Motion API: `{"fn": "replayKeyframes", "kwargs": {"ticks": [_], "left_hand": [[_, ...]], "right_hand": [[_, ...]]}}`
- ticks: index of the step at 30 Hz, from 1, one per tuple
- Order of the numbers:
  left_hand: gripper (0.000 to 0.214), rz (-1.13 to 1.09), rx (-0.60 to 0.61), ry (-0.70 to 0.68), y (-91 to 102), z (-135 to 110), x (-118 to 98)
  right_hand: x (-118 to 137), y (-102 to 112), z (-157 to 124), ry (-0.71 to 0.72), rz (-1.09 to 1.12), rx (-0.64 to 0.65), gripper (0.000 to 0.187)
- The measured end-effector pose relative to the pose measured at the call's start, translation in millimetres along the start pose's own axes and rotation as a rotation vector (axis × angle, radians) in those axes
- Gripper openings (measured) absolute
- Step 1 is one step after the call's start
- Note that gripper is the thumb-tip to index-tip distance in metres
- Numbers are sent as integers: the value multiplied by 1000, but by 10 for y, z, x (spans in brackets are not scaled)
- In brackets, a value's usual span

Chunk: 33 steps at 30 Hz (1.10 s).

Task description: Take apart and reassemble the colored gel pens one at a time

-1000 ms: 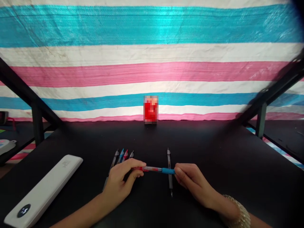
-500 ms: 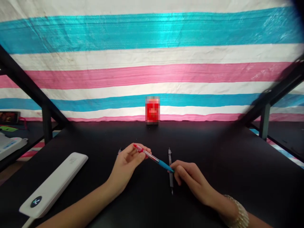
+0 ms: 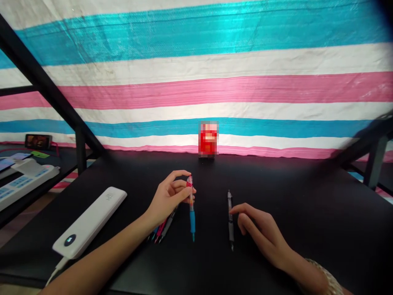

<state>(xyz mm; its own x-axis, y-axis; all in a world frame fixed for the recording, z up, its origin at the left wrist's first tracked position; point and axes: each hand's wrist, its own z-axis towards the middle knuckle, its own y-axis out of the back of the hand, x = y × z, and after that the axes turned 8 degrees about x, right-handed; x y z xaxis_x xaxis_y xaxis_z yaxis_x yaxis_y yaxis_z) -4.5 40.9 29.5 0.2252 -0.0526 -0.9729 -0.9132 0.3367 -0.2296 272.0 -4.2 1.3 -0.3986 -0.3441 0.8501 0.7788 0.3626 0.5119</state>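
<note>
A pen with a red top and a blue grip (image 3: 192,221) hangs near upright, its tip pointing down, pinched between the thumb and fingers of my left hand (image 3: 167,196). Beneath that hand and forearm lie several pens (image 3: 162,229), partly hidden, with pink, grey and blue parts showing. My right hand (image 3: 265,231) rests to the right, its index fingertip against or just beside a grey pen (image 3: 231,231) lying on the table. The thumb and index are apart and nothing is gripped there.
On the black table (image 3: 196,270) a white power bank (image 3: 92,221) with a cable lies at left. A pixelated red object (image 3: 208,141) stands at the back. A power strip (image 3: 27,184) and a phone (image 3: 38,141) sit beyond the left frame bar (image 3: 80,151).
The blue-grip pen has swung from slanting toward my right hand to near upright in my left hand. My right hand has let go of its tip end. The view has turned slightly left.
</note>
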Motion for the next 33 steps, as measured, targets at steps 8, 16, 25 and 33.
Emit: {"fn": "replayKeyframes", "kwargs": {"ticks": [8,16,25,33], "left_hand": [[38,18,-12,8,6,-6,1],[32,10,39,12,5,-23,-27],[36,6,74,5,-8,-13,-49],[29,33,48,6,43,-18,-36]], "right_hand": [[7,26,-3,28,-68,-34,30],[7,7,12,60,-119,-37,25],[-9,17,10,60,-156,-34,22],[5,25,14,98,-167,-43,20]]}}
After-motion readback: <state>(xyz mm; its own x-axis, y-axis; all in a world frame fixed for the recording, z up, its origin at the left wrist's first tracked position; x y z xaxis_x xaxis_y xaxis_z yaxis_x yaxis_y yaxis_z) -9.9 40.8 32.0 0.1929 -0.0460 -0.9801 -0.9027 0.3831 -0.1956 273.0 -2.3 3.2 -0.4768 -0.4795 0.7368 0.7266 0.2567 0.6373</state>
